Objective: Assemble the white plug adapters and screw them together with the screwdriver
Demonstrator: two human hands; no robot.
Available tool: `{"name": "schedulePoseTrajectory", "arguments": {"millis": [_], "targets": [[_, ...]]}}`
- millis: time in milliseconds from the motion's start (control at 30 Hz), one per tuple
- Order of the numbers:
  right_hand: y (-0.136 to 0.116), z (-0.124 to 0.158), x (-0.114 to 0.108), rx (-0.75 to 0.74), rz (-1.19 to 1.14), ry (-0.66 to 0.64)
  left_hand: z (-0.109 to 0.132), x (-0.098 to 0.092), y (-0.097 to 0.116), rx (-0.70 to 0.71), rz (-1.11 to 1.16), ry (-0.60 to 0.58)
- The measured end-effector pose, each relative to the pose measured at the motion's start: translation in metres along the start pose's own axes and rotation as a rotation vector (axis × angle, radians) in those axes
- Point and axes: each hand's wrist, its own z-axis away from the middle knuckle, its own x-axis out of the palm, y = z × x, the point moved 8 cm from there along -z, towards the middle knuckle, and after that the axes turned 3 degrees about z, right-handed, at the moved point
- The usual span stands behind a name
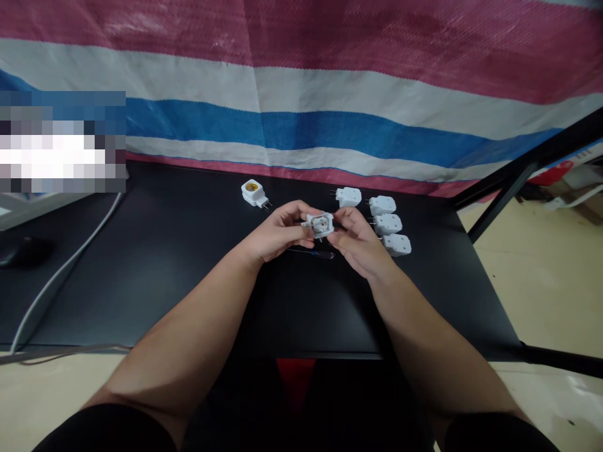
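A white plastic plug adapter (319,225) was found held above a black table (301,314), pinched from both sides between the left hand (277,232) and the right hand (358,242). Neither hand was spread, and the fingers were curled closely around the adapter's edges. Its inner face was turned upward and appeared open, but the internal parts were small and partly covered by the fingers, so they could not be identified. Short metal pins were visible at its lower edge. A slim screwdriver (311,253) with a clear handle lay on the tabletop just below the hands. 4 white plug housings (387,223) were set in an uneven column to the right, the lowest just beside the right hand. A lamp socket adapter (254,193) with a brass-coloured centre lay apart to the left. At the far left, a pixelated patch (61,141) obscured the view, and a dark computer mouse (23,251), cut off by the frame, was hard to make out. A grey cable (61,289) ran across the table. A creased woven tarpaulin (301,94) in pink, white and blue stripes hung behind, and a black metal frame (518,169) crossed the right side.
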Motion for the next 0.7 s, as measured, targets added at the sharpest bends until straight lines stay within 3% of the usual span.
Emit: {"name": "schedulePoseTrajectory", "arguments": {"millis": [233,467,700], "targets": [[0.011,0.003,0.007,0.106,-0.030,-0.036,-0.003,-0.011,0.003,0.069,0.004,0.109],[-0.010,0.003,-0.006,-0.169,0.167,0.134,-0.005,-0.013,-0.001,0.088,-0.100,0.124],[-0.023,0.008,-0.012,-0.338,0.378,0.212,-0.005,-0.009,-0.003,0.054,-0.088,0.053]]}}
